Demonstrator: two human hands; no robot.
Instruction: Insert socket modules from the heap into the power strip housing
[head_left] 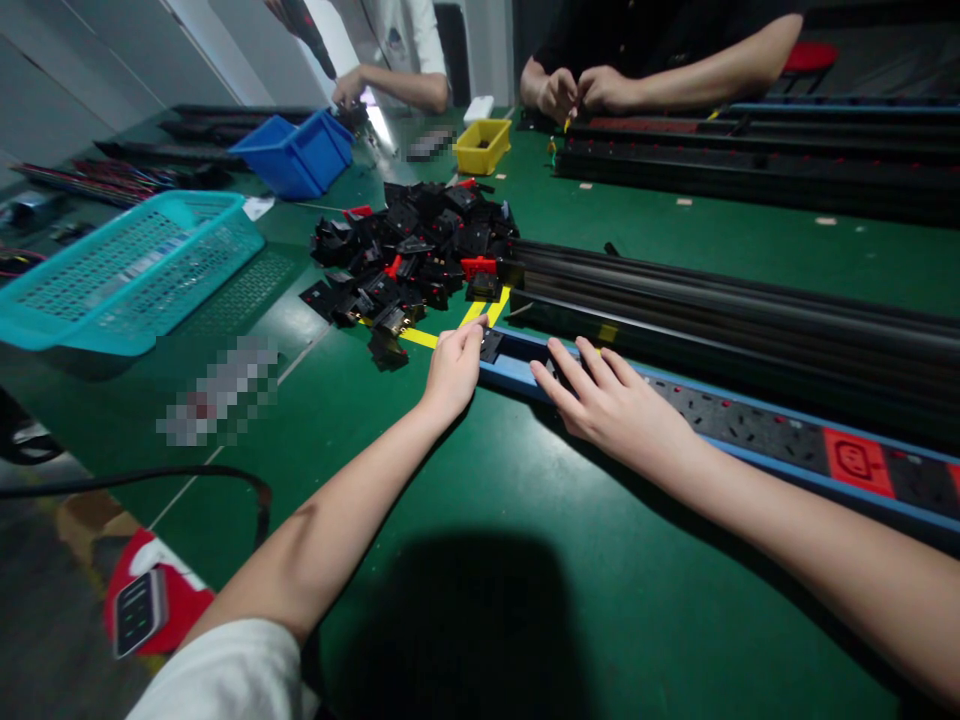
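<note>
A long power strip with a blue rail (517,375) lies slantwise on the green table, with black sockets and a red socket (859,462) fitted along it. At its left end my left hand (452,372) is closed, fingers pressed together on a black socket module (491,345) in the channel. My right hand (619,405) rests palm down over the rail farther right, its fingers spread and covering part of the sockets. Between both hands a stretch of bare channel shows. Just beyond my left hand lies a heap of black socket modules (420,240) with some red ones.
Dark rails (712,300) lie right behind the strip. A turquoise basket (135,265) stands left, a blue bin (296,155) and a yellow bin (484,147) farther back. Two people work across the table; a black cable (225,470) crosses the near left edge.
</note>
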